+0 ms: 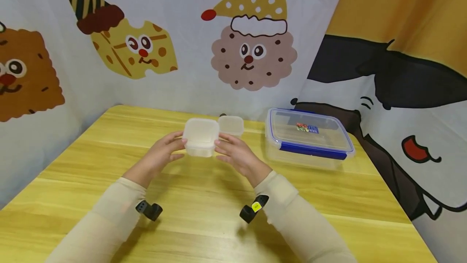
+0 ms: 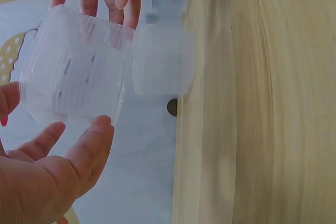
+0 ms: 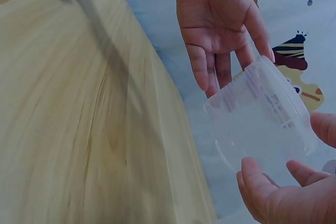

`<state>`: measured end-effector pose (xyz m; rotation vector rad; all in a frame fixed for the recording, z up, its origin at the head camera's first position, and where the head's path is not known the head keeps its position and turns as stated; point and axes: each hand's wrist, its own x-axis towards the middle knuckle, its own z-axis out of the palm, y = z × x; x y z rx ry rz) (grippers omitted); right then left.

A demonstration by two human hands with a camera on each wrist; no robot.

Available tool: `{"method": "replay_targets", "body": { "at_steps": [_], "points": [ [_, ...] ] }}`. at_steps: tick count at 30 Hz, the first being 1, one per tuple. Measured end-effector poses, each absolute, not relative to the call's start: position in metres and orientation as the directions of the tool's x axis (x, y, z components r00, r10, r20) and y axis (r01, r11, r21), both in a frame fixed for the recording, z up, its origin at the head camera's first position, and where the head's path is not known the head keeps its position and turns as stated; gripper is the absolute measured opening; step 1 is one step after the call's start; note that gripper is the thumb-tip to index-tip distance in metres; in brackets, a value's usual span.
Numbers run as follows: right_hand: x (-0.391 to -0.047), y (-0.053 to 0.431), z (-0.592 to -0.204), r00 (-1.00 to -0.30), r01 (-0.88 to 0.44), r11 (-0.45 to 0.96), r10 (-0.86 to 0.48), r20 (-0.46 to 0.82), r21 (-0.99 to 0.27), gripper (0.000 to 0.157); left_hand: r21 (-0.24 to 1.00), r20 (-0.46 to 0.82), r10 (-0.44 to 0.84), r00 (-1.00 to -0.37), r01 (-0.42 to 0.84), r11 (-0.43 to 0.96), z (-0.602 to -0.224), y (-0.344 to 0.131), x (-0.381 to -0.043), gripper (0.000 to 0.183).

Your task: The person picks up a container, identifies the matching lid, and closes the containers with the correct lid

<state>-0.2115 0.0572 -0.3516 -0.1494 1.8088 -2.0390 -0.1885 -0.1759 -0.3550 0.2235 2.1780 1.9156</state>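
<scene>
Both hands hold one small translucent plastic food container [image 1: 202, 135] between them, raised above the wooden table [image 1: 197, 222]. The left hand [image 1: 162, 151] grips its left side with the fingertips, and the right hand [image 1: 238, 153] grips the opposite side. In the left wrist view, the frosted wall of this container [image 2: 79, 72] shows small dark marks. Fingers of the right hand [image 3: 283, 187] touch its lower edge in the right wrist view. Whether a lid sits on it, I cannot tell.
Just behind the held container, a second small translucent container [image 1: 233, 125] stands near the table's back edge. A large clear storage box [image 1: 310, 133] with blue clips stands at the back right. Behind the table hangs a printed cloth [image 1: 189, 88] with cartoon food faces.
</scene>
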Motion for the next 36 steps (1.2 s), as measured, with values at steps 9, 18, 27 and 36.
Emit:
{"method": "replay_targets", "body": {
  "at_steps": [9,18,27,36],
  "points": [
    [-0.225,0.042,-0.355,-0.913,0.232,-0.081,-0.363,-0.188,-0.969,0.054,0.992,-0.092,0.249,-0.964,-0.066,0.11,-0.356,-0.188,-0.197,0.064],
    [-0.236,0.026,-0.361,-0.918,0.233,-0.106,-0.353,-0.183,-0.967,0.051,0.991,-0.105,0.206,-0.973,-0.086,0.101,-0.36,-0.197,-0.206,0.061],
    [-0.241,0.016,-0.366,-0.922,0.214,-0.082,-0.345,-0.174,-0.973,0.052,0.99,-0.121,0.17,-0.978,-0.107,0.092,-0.361,-0.203,-0.214,0.062],
    [-0.252,0.004,-0.365,-0.93,0.215,-0.095,-0.322,-0.174,-0.972,0.051,0.988,-0.142,0.146,-0.979,-0.131,0.084,-0.36,-0.209,-0.223,0.061]
  ]
}}
